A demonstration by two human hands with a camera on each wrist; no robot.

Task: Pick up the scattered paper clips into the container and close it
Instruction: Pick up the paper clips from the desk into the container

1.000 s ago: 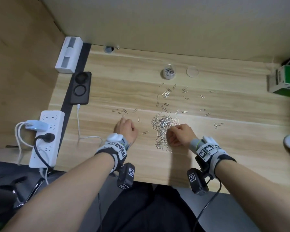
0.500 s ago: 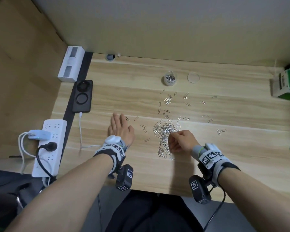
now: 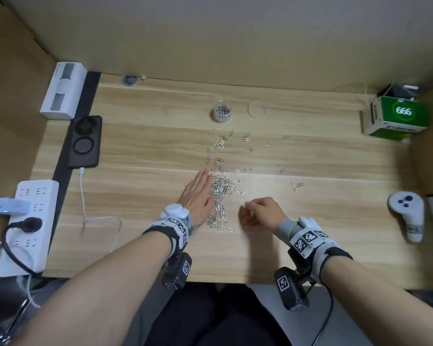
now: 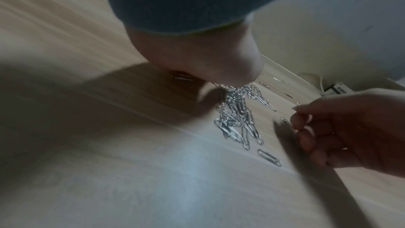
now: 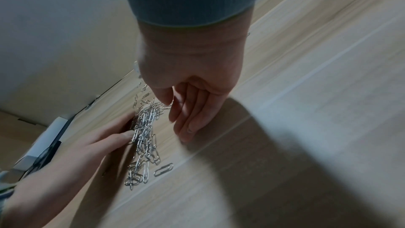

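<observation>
A heap of silver paper clips point(image 3: 221, 193) lies mid-desk, with loose clips point(image 3: 248, 143) scattered beyond it toward the back. A small clear round container point(image 3: 221, 112) with some clips inside stands behind them, and its clear lid point(image 3: 256, 109) lies flat to its right. My left hand point(image 3: 198, 193) lies flat with straight fingers against the heap's left side; the right wrist view shows the left hand point(image 5: 105, 138) touching the heap point(image 5: 144, 133). My right hand point(image 3: 258, 212) hovers just right of the heap, fingers loosely curled point(image 5: 190, 110), and I see nothing held in it.
A white power strip point(image 3: 26, 226), a black charging pad point(image 3: 85, 141) and a white box point(image 3: 64, 89) line the left edge, with a white cable point(image 3: 98, 218) on the desk. A green carton point(image 3: 398, 116) sits back right, a white controller point(image 3: 408, 216) at right.
My left hand has opened from a fist and slid right across the desk, pushing stray clips into the heap. My right hand has drawn back off the heap to its right.
</observation>
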